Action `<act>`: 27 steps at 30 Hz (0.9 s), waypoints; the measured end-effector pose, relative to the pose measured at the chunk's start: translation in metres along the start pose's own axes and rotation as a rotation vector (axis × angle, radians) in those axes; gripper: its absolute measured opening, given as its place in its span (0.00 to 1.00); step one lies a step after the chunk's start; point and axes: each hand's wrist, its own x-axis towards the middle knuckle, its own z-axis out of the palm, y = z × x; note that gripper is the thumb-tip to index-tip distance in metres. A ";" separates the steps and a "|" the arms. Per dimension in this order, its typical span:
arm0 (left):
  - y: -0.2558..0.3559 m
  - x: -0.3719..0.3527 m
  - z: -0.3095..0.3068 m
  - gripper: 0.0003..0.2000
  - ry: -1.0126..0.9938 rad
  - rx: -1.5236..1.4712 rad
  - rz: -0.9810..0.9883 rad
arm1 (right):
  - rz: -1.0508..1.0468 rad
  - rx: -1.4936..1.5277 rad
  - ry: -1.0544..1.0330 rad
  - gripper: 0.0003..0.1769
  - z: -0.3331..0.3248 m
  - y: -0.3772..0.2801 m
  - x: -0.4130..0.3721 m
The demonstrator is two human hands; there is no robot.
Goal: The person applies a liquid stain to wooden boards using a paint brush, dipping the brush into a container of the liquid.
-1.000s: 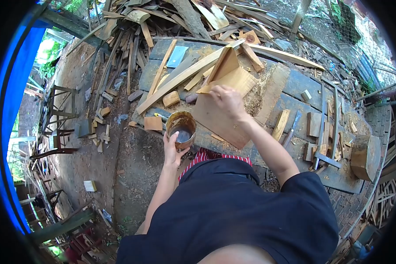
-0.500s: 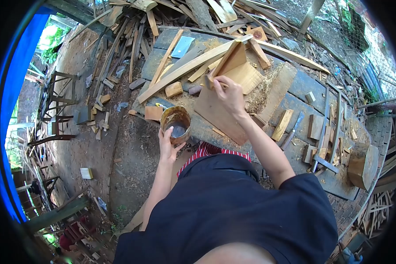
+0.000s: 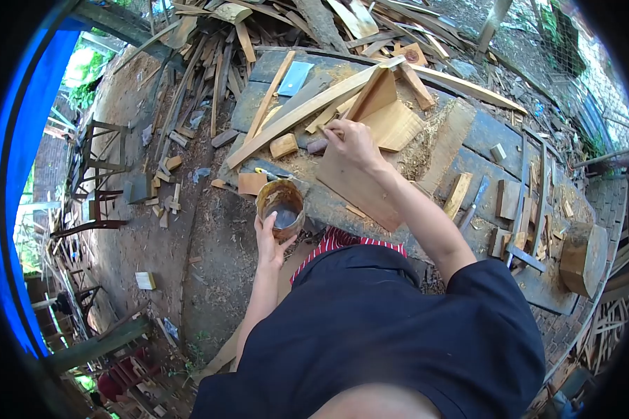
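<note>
My left hand (image 3: 269, 239) is wrapped round the side of a stained, open-topped can (image 3: 280, 199), its rim smeared with brown. Inside the can something greyish shows at the bottom. My right hand (image 3: 355, 143) is closed on a thin brown stick-like tool (image 3: 322, 129); its working end is too small to make out. Beneath that hand lies a flat brown board (image 3: 356, 185), sloping toward my body. Just beyond stand an upright reddish-brown board (image 3: 376, 94) and a paler board (image 3: 396, 126), meeting at an angle.
A long timber strip (image 3: 307, 106) crosses the workbench (image 3: 493, 143). Wood offcuts (image 3: 284, 145), a blue-bladed tool (image 3: 475, 199), a long metal clamp (image 3: 525, 257) and a thick wood block (image 3: 583, 258) lie about. Scrap wood (image 3: 217, 77) is heaped behind.
My right hand has shifted slightly left, and the stick-like tool in it points more to the left. My left hand still holds the can. The whole view has shifted slightly.
</note>
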 end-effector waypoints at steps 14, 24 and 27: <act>-0.001 0.006 -0.005 0.34 -0.012 -0.028 0.050 | 0.078 -0.136 -0.010 0.10 -0.014 0.001 0.004; 0.001 0.006 -0.001 0.34 -0.001 -0.015 0.002 | 0.514 -0.121 0.166 0.13 -0.100 0.024 -0.049; 0.001 0.010 0.006 0.35 -0.001 0.009 0.046 | 0.414 -0.278 0.315 0.12 -0.104 0.021 -0.060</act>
